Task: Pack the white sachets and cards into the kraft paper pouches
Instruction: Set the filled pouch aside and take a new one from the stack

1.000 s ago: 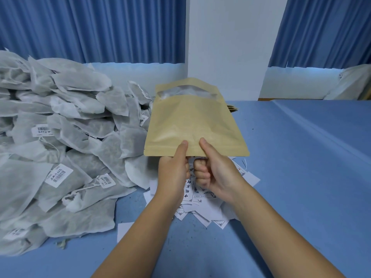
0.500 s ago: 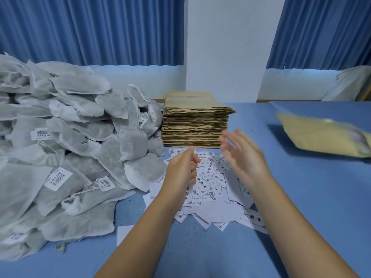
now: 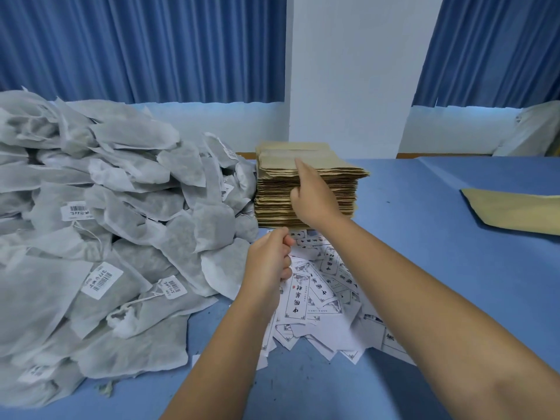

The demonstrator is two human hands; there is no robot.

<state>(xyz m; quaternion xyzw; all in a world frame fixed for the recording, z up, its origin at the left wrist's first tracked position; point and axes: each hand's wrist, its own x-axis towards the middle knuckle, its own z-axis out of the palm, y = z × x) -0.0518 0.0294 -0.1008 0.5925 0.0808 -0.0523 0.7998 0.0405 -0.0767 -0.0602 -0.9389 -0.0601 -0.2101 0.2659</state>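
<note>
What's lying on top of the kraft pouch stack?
Only the right hand, index finger touching the top of the tall stack of brown kraft paper pouches. Its palm hides part of the stack's front.

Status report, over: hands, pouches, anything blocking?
Left hand curled above cards, grip unclear. Right hand touching top of pouch stack. One pouch lying aside, right. Nothing blocking.

White sachets (image 3: pixel 121 225), kraft-brown pouches (image 3: pixel 306 189), blue table (image 3: pixel 424 225).
</note>
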